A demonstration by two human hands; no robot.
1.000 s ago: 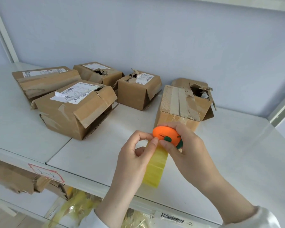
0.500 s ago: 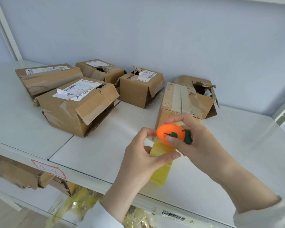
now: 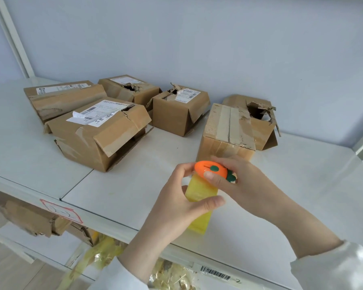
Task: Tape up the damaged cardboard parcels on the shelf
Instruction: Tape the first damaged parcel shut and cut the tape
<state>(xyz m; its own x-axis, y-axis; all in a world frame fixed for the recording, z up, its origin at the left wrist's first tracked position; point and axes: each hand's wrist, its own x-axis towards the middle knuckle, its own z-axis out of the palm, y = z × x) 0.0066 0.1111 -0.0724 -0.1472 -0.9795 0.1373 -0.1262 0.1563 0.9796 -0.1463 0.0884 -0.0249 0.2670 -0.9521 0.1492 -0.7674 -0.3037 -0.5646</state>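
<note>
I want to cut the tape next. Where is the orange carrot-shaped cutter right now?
Head view, just below centre: the right hand holds the orange carrot-shaped cutter over the yellow tape gripped by the left hand, in front of the nearest parcel.

six parcels [image 3: 99, 132] on shelf [image 3: 19, 155], hands [image 3: 182, 206] in front

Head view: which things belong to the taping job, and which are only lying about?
For the job:
- yellow tape, held by the left hand
- orange cutter, held by the right hand
- damaged parcels on the shelf, such as the large left parcel and the taped right parcel

Lying about, below the shelf:
- crushed cardboard
- yellow wrapping
- barcode label
</note>
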